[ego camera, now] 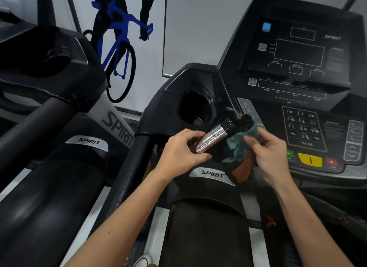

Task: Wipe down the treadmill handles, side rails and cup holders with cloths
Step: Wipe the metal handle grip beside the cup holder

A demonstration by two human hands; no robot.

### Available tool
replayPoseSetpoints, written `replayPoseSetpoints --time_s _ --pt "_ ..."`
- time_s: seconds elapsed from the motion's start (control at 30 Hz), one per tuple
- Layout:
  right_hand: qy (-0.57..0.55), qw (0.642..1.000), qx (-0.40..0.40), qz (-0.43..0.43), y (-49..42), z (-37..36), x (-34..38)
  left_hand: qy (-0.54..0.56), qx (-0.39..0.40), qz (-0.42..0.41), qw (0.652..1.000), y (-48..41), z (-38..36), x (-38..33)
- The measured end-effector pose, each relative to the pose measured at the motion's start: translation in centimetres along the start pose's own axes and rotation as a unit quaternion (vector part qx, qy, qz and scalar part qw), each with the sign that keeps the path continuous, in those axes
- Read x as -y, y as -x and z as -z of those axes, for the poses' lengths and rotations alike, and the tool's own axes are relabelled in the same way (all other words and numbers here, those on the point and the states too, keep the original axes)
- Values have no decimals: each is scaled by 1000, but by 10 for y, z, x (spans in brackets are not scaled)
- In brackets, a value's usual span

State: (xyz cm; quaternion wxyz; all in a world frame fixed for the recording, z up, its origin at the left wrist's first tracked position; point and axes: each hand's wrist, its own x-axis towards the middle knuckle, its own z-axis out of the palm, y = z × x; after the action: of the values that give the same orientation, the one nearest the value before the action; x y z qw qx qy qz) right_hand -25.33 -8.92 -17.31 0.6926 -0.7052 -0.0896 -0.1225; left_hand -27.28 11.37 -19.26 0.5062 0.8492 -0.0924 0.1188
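Left grip (pixel 183 150) is wrapped round the near end of a silver cylinder (pixel 213 139), fingers over the top, thumb underneath. The cylinder lies tilted, its black end pointing far-right into the cloths; can't tell if it's a bottle. Right grip (pixel 272 153) pinches a bunched teal cloth (pixel 237 145) between thumb and curled fingers. The cloth folds up around the cylinder's black end, so it sits just left of that grip and touches both the grip and the cylinder. A brown cloth (pixel 241 172) hangs from the same bunch, below the teal one and near the "SPIRIT" badge. Both grips are held just apart, above the left edge of the console. The cup holder (pixel 195 107) is directly beyond the left grip, open and dark, with neither cloth touching it. The black side rail (pixel 129 177) runs from under the cup-holder housing toward the near left, well clear of the cloths. The keypad (pixel 301 127) and yellow button (pixel 310 160) are right of the right grip. A second treadmill (pixel 49 72) stands to the left, with a cyclist graphic (pixel 119 38) on the far wall.
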Motion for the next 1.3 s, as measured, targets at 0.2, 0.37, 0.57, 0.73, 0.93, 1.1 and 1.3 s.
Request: replayPoseSetpoints --time_s 0.2,0.37,0.57,0.73,0.93,1.1,1.3 --pt "92 987 119 50 -23 -7 25 5 -2 8 1000 0 -1 -1" --pt "30 989 121 -73 -40 -8 23 -2 -1 3 1000 1 1 -2" --pt "-13 996 29 -78 -17 1 4 -6 -1 0 1000 0 1 -2" --pt "58 996 64 32 -13 -2 21 -5 -3 9 1000 1 0 -1" --pt "54 987 136 -67 -39 -17 37 -3 -5 6 1000 1 0 -2" --pt "58 976 150 -143 -52 -18 39 -6 -15 -5 1000 2 -3 1" --pt "-3 989 19 -143 -28 -21 26 -5 -13 -20 1000 4 -5 4"
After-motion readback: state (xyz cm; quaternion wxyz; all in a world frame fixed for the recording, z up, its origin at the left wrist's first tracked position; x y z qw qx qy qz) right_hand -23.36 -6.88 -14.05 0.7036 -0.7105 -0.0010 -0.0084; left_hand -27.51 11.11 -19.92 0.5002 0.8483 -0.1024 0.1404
